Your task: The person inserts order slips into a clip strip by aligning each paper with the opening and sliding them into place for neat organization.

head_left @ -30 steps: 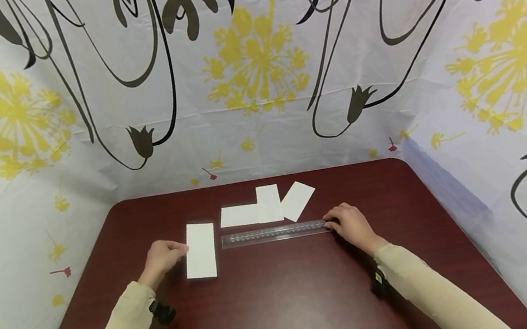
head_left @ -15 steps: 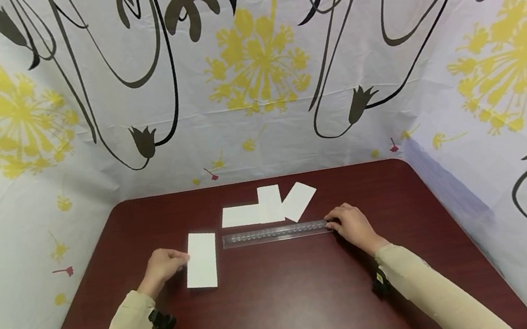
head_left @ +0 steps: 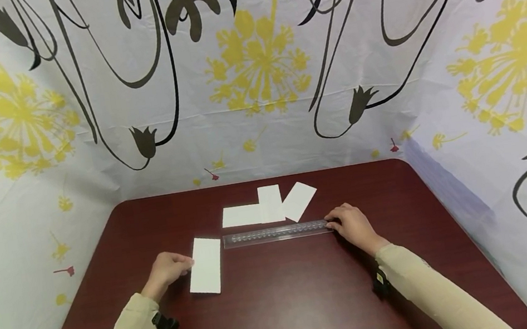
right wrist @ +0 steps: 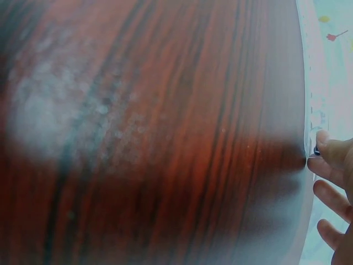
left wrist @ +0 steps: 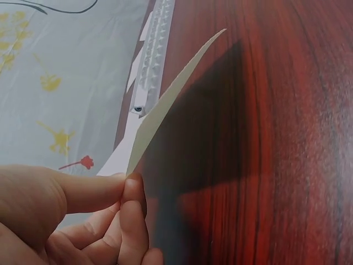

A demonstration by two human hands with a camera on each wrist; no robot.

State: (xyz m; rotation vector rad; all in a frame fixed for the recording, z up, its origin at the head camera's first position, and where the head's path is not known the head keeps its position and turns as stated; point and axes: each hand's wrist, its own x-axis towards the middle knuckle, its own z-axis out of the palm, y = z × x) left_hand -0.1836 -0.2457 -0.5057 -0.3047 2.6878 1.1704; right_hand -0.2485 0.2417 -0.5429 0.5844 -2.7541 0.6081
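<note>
A white rectangular paper card (head_left: 205, 265) is pinched at its left edge between the thumb and fingers of my left hand (head_left: 167, 269). In the left wrist view the card (left wrist: 165, 113) bends slightly and throws a dark shadow on the table. Just right of it, a clear plastic ruler (head_left: 275, 234) lies crosswise, with a row of small shapes along its length. My right hand (head_left: 353, 229) pinches the ruler's right end. The right wrist view has that hand (right wrist: 336, 176) at its right edge, thumb and forefinger meeting at the ruler's end.
Behind the ruler lie a sideways white card (head_left: 240, 216), an upright card (head_left: 270, 204) and a slanted card (head_left: 300, 201), close together. All are on a dark red wood-grain table (head_left: 283, 308). A patterned white cloth (head_left: 261, 148) hangs around its back and sides.
My left hand has brought the card nearer the table's front, then a little to the right, tilting it slightly. The right hand and the ruler have stayed where they were.
</note>
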